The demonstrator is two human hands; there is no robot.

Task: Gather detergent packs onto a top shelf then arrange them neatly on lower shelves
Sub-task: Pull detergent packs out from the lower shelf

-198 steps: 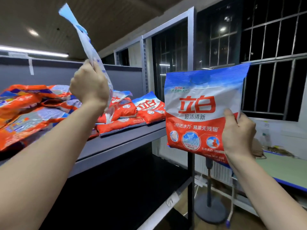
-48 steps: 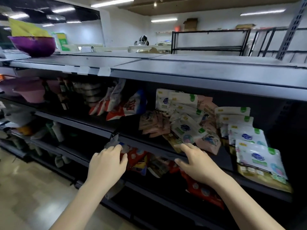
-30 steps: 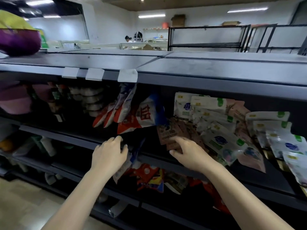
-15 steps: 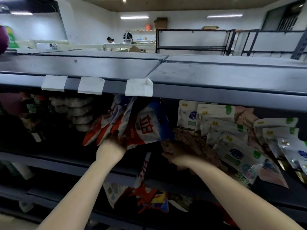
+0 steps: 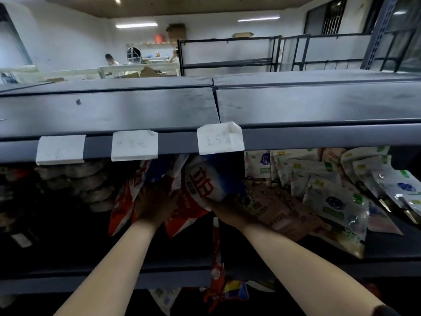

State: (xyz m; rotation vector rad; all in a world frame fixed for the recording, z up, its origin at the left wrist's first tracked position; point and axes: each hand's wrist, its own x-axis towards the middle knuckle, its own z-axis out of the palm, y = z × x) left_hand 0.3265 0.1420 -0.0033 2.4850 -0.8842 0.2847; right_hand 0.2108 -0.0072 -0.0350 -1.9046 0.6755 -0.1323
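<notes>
Your left hand [image 5: 153, 207] reaches under the top shelf [image 5: 136, 110] and lies against the red-and-white detergent packs [image 5: 127, 192] leaning on the second shelf [image 5: 68, 273], but in the shadow you cannot tell whether its fingers close on one. Your right hand [image 5: 224, 209] grips the lower edge of the tilted blue-topped detergent pack [image 5: 205, 181], just beside the left hand. To the right of it lie brown pouches [image 5: 280, 210] and white pouches with green tabs [image 5: 335, 201]. Three paper price tags [image 5: 219, 139] hang on the top shelf's front edge, directly above the packs. More red packs [image 5: 216, 283] hang below the second shelf's front edge.
</notes>
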